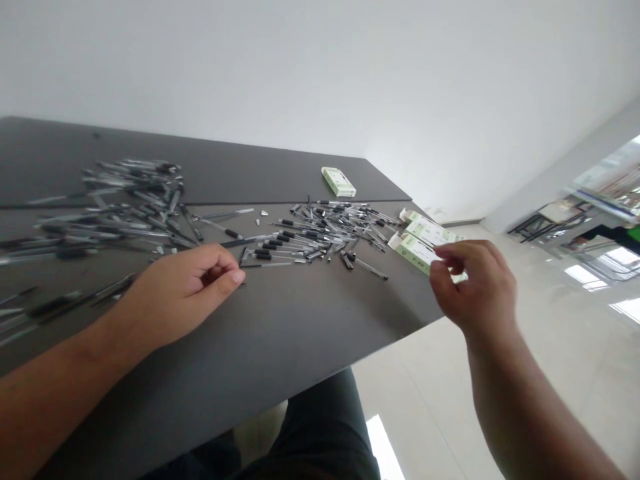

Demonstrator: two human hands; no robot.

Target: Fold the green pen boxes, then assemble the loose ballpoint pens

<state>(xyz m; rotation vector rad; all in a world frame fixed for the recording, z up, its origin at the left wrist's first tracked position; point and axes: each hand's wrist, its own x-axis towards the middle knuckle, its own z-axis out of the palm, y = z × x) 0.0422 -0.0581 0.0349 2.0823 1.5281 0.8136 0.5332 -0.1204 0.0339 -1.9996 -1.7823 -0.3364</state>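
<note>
My left hand (183, 290) is closed above the grey table's front part, thumb against the curled fingers. Anything inside it is hidden. Just beyond lie clear pens with black grips (273, 250) and loose thin pen parts. Over the table's right edge, my right hand (475, 283) is closed in a pinch, with thumb and forefinger together. What it may hold is too small or hidden to name. Right behind its fingertips lie green-and-white boxes (417, 252) with raised flaps, partly covered by the hand.
A large heap of pens and pen parts (135, 200) spreads over the left of the grey table (300, 327). Another green-and-white box (339, 181) stands farther back, near the white wall. Right of the table is a shiny pale floor (550, 320), with racks (545, 217) beyond.
</note>
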